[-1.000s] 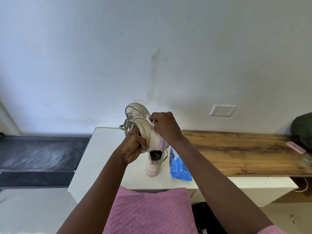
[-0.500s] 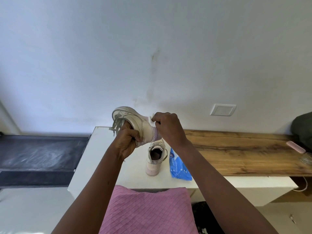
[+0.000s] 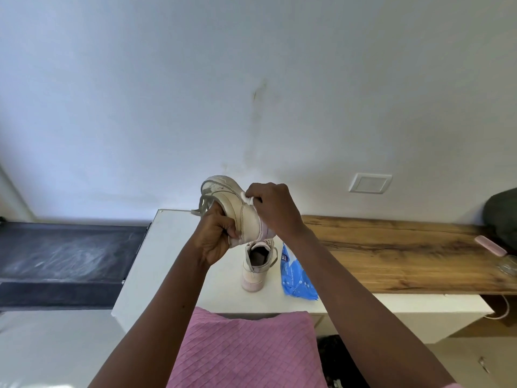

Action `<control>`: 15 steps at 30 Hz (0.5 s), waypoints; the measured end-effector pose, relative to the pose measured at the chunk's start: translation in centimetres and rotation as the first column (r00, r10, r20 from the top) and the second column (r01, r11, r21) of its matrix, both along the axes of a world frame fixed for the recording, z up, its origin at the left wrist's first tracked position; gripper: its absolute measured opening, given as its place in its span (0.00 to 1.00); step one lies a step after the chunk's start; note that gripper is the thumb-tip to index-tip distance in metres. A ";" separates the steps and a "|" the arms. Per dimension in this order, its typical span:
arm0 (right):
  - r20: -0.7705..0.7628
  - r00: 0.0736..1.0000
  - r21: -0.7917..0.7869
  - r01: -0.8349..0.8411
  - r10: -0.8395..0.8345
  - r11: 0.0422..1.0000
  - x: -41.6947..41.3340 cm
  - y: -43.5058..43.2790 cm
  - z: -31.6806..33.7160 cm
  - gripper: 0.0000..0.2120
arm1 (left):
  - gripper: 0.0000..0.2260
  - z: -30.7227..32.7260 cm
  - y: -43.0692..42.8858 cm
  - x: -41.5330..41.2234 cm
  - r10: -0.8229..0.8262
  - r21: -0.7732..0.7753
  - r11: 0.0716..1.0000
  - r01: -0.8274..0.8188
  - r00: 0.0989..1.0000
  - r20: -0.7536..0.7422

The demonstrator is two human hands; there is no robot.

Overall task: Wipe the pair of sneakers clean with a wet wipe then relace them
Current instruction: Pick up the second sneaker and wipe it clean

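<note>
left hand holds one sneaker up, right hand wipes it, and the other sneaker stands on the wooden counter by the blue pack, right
No: in the head view the other sneaker stands on the white cabinet top, not the wooden counter, with the blue pack beside it. The rest holds: the left hand holds one sneaker up and the right hand wipes it with a wet wipe.

The person wears a pink garment of diamond-quilted fabric (image 3: 246,348), its raised lattice of small stitched squares running evenly across the cloth at the lower middle of the view. Both forearms are uncovered from wrist to past the elbow, and the left hand (image 3: 215,236) and right hand (image 3: 275,208) are bare as well. A pink sleeve edge (image 3: 451,385) shows on the right upper arm at the bottom corner.
</note>
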State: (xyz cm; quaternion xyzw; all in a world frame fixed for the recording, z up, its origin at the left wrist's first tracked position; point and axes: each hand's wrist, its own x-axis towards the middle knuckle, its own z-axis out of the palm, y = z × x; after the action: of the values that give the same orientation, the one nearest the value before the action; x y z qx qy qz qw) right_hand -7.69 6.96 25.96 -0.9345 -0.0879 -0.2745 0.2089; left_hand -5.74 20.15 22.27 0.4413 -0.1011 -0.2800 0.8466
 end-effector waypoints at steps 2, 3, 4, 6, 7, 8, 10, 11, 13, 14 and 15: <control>0.112 0.993 -0.059 -0.028 0.034 0.998 -0.6 0.6 -0.6 0.13 | 0.31 0.1 0.0 -0.1 -0.023 -0.081 0.996 0.021 0.999 -0.032; 0.148 0.987 -0.089 -0.046 0.059 0.995 -0.9 0.9 -1.0 0.11 | 0.29 0.3 0.0 -0.2 -0.038 -0.111 0.993 0.034 0.998 -0.041; 0.186 0.978 -0.130 -0.073 0.096 0.989 -1.3 1.1 -1.3 0.11 | 0.27 0.5 0.0 -0.4 -0.047 -0.130 0.991 0.040 0.998 -0.052; 0.253 0.946 -0.224 -0.147 0.204 0.963 -2.1 1.3 -1.9 0.11 | 0.24 0.7 0.2 -0.5 -0.069 -0.172 0.984 0.050 0.992 -0.104; 0.268 0.929 -0.260 -0.187 0.257 0.947 -2.5 1.2 -2.2 0.11 | 0.23 0.6 0.3 -0.4 -0.075 -0.200 0.979 0.045 0.987 -0.141; 0.276 0.914 -0.287 -0.217 0.297 0.933 -2.6 0.9 -2.7 0.10 | 0.23 0.6 0.4 -0.2 -0.080 -0.223 0.974 0.042 0.983 -0.165; 0.285 0.892 -0.332 -0.251 0.351 0.909 -2.7 0.0 -3.3 0.09 | 0.24 0.8 0.7 0.0 -0.101 -0.267 0.962 0.053 0.981 -0.168; 0.289 0.886 -0.362 -0.250 0.363 0.898 -2.6 -0.6 -3.3 0.09 | 0.26 0.9 0.7 0.0 -0.107 -0.286 0.957 0.056 0.980 -0.167; 0.310 0.891 -0.400 -0.194 0.331 0.896 -2.5 -1.3 -3.2 0.09 | 0.29 0.7 0.7 0.4 -0.098 -0.334 0.942 0.035 0.980 -0.175; 0.330 0.897 -0.388 -0.157 0.295 0.908 -2.4 -1.2 -3.1 0.10 | 0.31 0.6 0.7 0.6 -0.098 -0.367 0.930 0.022 0.977 -0.189; 0.349 0.901 -0.366 -0.123 0.259 0.922 -2.4 -1.0 -3.1 0.09 | 0.33 0.4 0.6 0.9 -0.094 -0.403 0.915 0.000 0.972 -0.213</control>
State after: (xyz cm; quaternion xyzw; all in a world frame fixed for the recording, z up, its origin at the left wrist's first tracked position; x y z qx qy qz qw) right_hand -10.09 5.97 22.86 -0.8691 -0.2657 -0.4141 0.0515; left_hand -4.81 20.78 22.71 0.2209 -0.0691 -0.3227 0.9178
